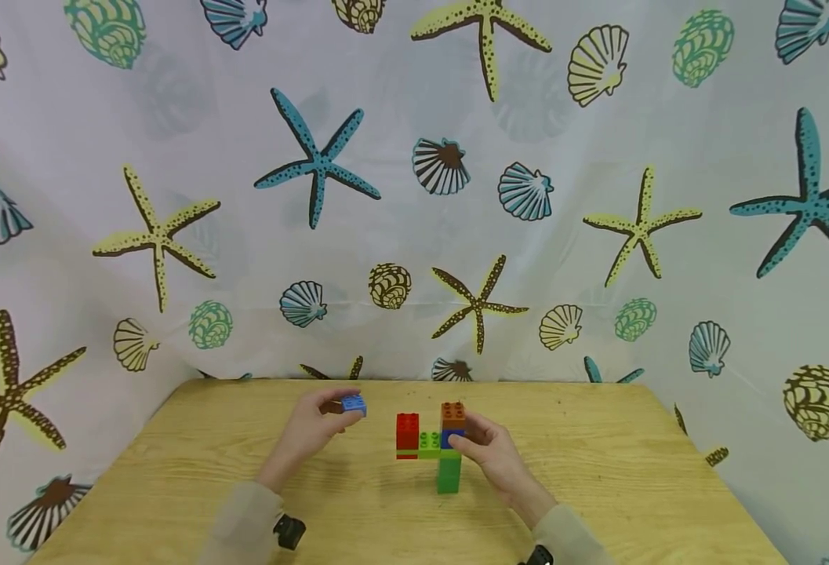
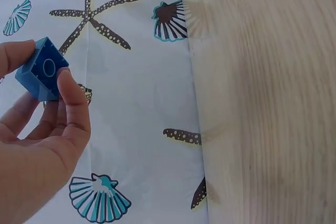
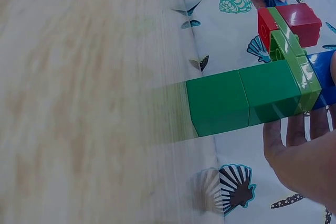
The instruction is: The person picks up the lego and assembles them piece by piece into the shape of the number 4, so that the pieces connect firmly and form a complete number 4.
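Observation:
In the head view my left hand point(image 1: 318, 424) pinches a light blue toy brick point(image 1: 354, 405) between thumb and fingers, left of the built piece and apart from it. The left wrist view shows this blue brick point(image 2: 44, 71) with its hollow underside turned to the camera. My right hand point(image 1: 492, 451) grips the built piece at its dark blue brick point(image 1: 449, 439). An orange-brown brick point(image 1: 452, 414) tops that one. Below, a flat lime green plate point(image 1: 429, 443) runs left to red bricks point(image 1: 408, 429). Two green bricks point(image 3: 244, 100) are stacked under the plate's right end.
A light wooden table point(image 1: 598, 455) lies under both hands. Behind and at the sides hangs a white cloth point(image 1: 386, 235) printed with starfish and shells. Each wrist wears a small black camera point(image 1: 289, 532).

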Demonstrator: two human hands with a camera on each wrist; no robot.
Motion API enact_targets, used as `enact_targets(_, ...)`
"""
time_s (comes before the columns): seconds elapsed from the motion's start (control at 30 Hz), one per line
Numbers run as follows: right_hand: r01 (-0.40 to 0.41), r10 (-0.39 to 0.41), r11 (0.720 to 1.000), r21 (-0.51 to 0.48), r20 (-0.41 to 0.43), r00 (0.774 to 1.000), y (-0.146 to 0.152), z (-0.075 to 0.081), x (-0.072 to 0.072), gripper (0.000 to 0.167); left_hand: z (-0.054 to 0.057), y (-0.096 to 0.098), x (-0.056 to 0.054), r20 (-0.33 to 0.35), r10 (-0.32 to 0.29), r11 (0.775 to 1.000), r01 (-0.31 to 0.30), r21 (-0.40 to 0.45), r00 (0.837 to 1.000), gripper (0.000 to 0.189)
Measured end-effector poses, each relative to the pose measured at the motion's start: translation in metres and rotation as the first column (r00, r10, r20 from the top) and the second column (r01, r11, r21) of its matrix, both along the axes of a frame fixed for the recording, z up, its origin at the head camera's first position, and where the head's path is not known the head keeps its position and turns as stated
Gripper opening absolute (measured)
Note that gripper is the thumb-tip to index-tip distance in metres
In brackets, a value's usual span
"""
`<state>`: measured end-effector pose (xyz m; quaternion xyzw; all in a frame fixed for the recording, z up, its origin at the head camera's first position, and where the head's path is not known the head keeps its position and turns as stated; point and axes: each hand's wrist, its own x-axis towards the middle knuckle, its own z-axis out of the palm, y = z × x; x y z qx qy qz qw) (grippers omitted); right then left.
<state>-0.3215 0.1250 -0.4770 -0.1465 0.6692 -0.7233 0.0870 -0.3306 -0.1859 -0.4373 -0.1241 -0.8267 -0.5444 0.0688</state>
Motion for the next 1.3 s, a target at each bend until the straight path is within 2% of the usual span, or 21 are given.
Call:
enact_targets(0.4, 0.011, -0.011, 1.000, 0.005, -0.006, 1.000, -0.001, 0.001, 0.002, 0.063, -0.001, 0.021, 0.003, -0.021, -0.018, 0.997, 0.020, 0.079, 1.000, 0.038)
enact_targets(0.6, 0.005, -0.005, 1.000, 0.001, -0.001, 1.000, 0.001, -0.002, 0.001, 0.066, -0.004, 0.033, 0.006, -0.127, -0.044, 0.994, 0.056, 0.097, 0.991, 0.037)
enact_targets(0.8, 0.009, -0.009, 1.000, 0.008, -0.005, 1.000, 0.001, -0.002, -0.001, 0.067, -0.009, 0.044, 0.011, -0.157, -0.043, 0.989, 0.065, 0.137, 0.987, 0.035)
enact_targets(0.93, 0.012, -0.012, 1.000, 0.009, 0.003, 1.000, 0.001, -0.003, -0.001, 0.065, -0.010, 0.050, 0.012, -0.155, -0.048, 0.986, 0.072, 0.153, 0.987, 0.035)
enact_targets(1.3, 0.011, -0.011, 1.000, 0.005, 0.008, 1.000, 0.000, -0.002, -0.002, 0.068, -0.011, 0.061, 0.013, -0.087, -0.063, 0.978, 0.079, 0.195, 0.994, 0.039)
